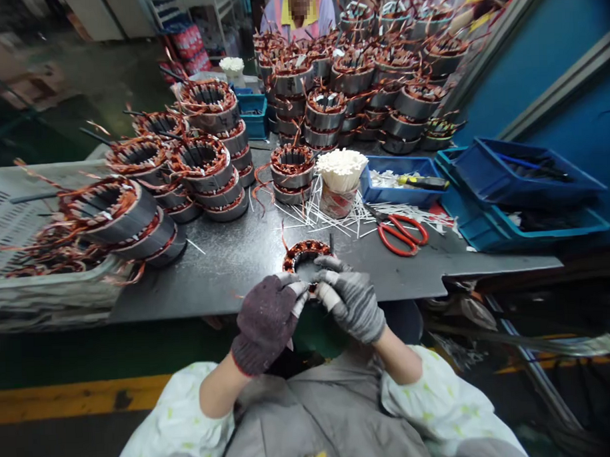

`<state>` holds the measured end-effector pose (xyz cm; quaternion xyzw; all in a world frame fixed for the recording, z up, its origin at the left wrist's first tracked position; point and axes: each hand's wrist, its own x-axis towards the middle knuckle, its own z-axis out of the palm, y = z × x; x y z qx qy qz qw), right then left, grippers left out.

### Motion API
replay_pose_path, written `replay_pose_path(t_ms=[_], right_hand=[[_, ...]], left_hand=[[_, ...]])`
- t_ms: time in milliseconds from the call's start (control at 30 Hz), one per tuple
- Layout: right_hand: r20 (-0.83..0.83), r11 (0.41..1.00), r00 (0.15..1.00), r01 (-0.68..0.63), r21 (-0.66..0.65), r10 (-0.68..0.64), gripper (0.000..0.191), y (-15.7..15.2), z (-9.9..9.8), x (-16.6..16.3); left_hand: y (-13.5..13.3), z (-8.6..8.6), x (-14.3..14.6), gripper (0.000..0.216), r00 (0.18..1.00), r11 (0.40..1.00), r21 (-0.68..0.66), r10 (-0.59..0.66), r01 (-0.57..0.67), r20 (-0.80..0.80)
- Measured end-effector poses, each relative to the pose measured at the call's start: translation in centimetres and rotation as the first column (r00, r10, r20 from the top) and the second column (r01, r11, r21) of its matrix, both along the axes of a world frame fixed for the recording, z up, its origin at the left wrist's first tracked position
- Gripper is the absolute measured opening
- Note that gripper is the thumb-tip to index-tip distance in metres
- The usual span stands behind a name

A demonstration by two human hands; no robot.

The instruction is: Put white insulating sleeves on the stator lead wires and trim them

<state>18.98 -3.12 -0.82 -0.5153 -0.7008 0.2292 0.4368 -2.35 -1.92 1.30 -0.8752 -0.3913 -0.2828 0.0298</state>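
Copper-wound ring (308, 247) at tabletop's (211, 278) near edge; its near side mostly hidden behind left hand (268, 313), dark fuzzy knit glove, and right hand (355, 303), streaked grey knit. Pale fingertips (328, 296) bunched close at ring; whether clamped on it, cannot tell. Slotted plastic basket (13, 179) beside left edge, cut off by frame. Grey-banded cylindrical coils (294, 83) stacked toward far edge, rear ones overlapped, blurred.

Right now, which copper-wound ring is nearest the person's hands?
The lone ring at the front edge of the table, with the left hand and right hand at its near side. The stacked rings stand farther away.
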Motion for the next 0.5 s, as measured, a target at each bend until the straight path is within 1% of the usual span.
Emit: replay_pose_path(t_ms=[67,133,200,267,333,367,433,467,500], right_hand=[[0.025,0.997,0.998,-0.065,-0.035,0.066,0.024,1.2,-0.3,-0.1],[-0.007,0.979,0.98,-0.197,-0.052,0.197,0.023,3.1,-0.3,0.5],[-0.068,0.931,0.931,-0.362,-0.048,0.358,0.023,5.2,0.0,1.2],[-0.126,0.868,0.864,-0.495,-0.038,0.488,0.023,7.0,0.3,1.6],[-0.172,0.816,0.807,-0.578,-0.028,0.565,0.025,8.2,0.6,1.6],[-0.191,0.802,0.79,-0.597,-0.023,0.583,0.027,8.6,0.7,1.5],[-0.22,0.778,0.767,-0.626,-0.047,0.603,0.028,8.9,0.6,1.6],[-0.235,0.778,0.769,-0.624,-0.074,0.595,0.027,8.9,0.5,1.8],[-0.254,0.802,0.794,-0.589,-0.099,0.552,0.027,9.0,0.4,2.2]], left_hand=[[1.3,0.7,-0.3,0.016,0.993,0.996,-0.042,-0.085,0.082,-0.086],[2.8,1.4,-0.3,0.015,0.961,0.972,-0.068,-0.235,0.227,-0.147],[4.2,1.8,-0.3,0.014,0.903,0.919,-0.048,-0.393,0.391,-0.176],[5.1,1.9,-0.3,0.014,0.851,0.864,0.011,-0.493,0.503,-0.182],[5.4,1.6,-0.5,0.014,0.835,0.838,0.081,-0.52,0.54,-0.178],[5.2,1.5,-0.7,0.016,0.842,0.839,0.112,-0.51,0.532,-0.178],[4.6,1.2,-1.0,0.02,0.884,0.871,0.171,-0.431,0.46,-0.181],[4.2,1.0,-1.1,0.022,0.911,0.893,0.196,-0.374,0.405,-0.176],[3.8,0.9,-1.1,0.023,0.934,0.913,0.213,-0.318,0.348,-0.165]])
